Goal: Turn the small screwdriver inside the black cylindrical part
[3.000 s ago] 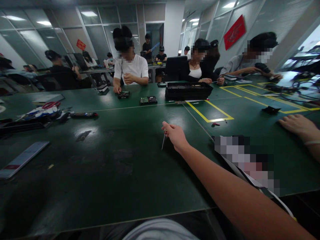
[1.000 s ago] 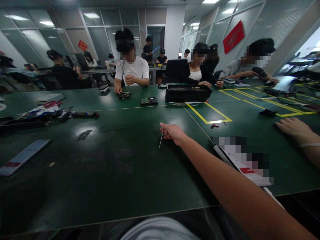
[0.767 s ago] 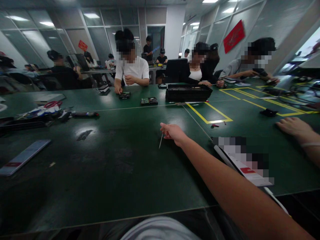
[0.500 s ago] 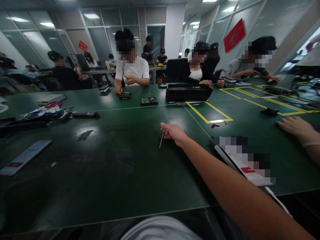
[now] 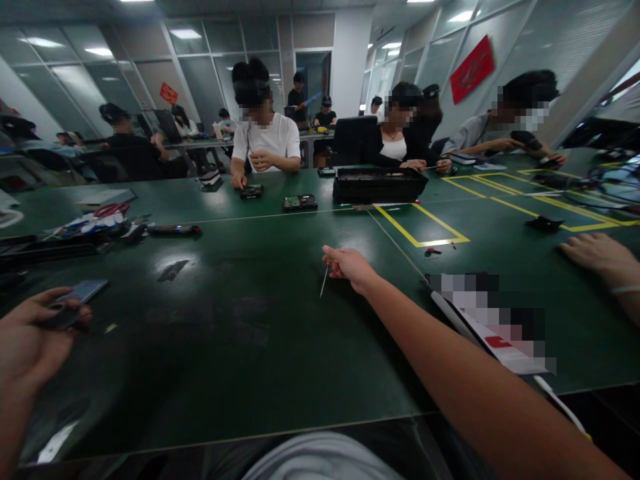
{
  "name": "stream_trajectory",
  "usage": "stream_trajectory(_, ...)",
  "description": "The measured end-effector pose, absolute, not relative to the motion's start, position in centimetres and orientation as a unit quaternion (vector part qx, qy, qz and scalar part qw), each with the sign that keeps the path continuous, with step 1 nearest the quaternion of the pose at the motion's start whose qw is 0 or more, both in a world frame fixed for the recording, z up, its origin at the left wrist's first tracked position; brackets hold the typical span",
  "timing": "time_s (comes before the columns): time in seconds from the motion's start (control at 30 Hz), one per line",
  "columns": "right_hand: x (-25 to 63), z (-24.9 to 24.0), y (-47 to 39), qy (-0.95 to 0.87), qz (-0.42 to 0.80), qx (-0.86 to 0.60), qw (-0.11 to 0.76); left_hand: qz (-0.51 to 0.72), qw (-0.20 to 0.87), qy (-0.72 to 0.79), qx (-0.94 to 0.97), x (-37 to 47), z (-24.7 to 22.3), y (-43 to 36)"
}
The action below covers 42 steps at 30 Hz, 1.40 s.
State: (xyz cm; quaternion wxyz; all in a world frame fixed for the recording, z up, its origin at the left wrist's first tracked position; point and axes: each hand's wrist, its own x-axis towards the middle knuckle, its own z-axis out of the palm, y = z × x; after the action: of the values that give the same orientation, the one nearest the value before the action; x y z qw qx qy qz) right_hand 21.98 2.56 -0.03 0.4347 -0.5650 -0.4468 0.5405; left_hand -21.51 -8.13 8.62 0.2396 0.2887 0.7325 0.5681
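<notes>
My right hand [image 5: 353, 268] reaches out over the middle of the green table, its fingers closed around a thin metal-shafted tool [image 5: 324, 283]. The shaft points down and slightly left; its handle end is hidden in the fingers. At the left edge, my left hand [image 5: 37, 340] holds a small black object [image 5: 63, 316] with a rounded shape between thumb and fingers, its kind unclear. Just behind that hand lies a phone [image 5: 89, 291], mostly covered by it.
Opposite sits a person with circuit-board devices [image 5: 300, 201]. A long black bin [image 5: 380, 185] stands farther back. Cluttered tools [image 5: 95, 223] and a black marker [image 5: 174, 230] lie left. Another person's hand [image 5: 595, 252] rests at right, near a white-and-red sheet [image 5: 515, 357].
My left hand has come into view from the left with a small black object in it, covering most of the phone. My right hand has stayed nearly still.
</notes>
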Motion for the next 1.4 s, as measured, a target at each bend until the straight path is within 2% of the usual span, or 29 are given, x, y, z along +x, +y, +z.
stream_trajectory(0.13,22.0,-0.4,2.7,-0.457,0.523,-0.576,0.432,0.627,0.346,0.628,0.305,-18.8,7.6,-6.2)
stream_trajectory(0.37,21.8,-0.6,2.2,-0.506,0.461,-0.584,0.435,0.573,0.458,0.537,0.418,-9.5,6.6,-2.1)
stream_trajectory(0.47,21.8,-0.7,2.0,-0.523,0.443,-0.582,0.437,0.499,0.42,0.514,0.557,-5.9,6.0,-1.2)
stream_trajectory(0.57,21.8,-0.9,2.0,-0.54,0.441,-0.57,0.435,0.396,0.339,0.523,0.674,-2.8,4.8,-0.6)
stream_trajectory(0.67,21.8,-0.9,2.1,-0.54,0.455,-0.55,0.445,0.326,0.26,0.533,0.736,-0.6,2.9,-0.1)
stream_trajectory(0.8,21.4,-0.8,2.0,-0.523,0.486,-0.512,0.478,0.276,0.211,0.514,0.785,0.0,0.3,0.8)
stream_trajectory(1.0,21.1,-0.2,1.7,-0.515,0.534,-0.447,0.499,0.283,0.185,0.47,0.815,-1.2,-0.6,1.3)
stream_trajectory(1.4,20.7,0.2,1.4,-0.517,0.534,-0.399,0.537,0.339,0.194,0.539,0.746,-2.5,-1.4,1.8)
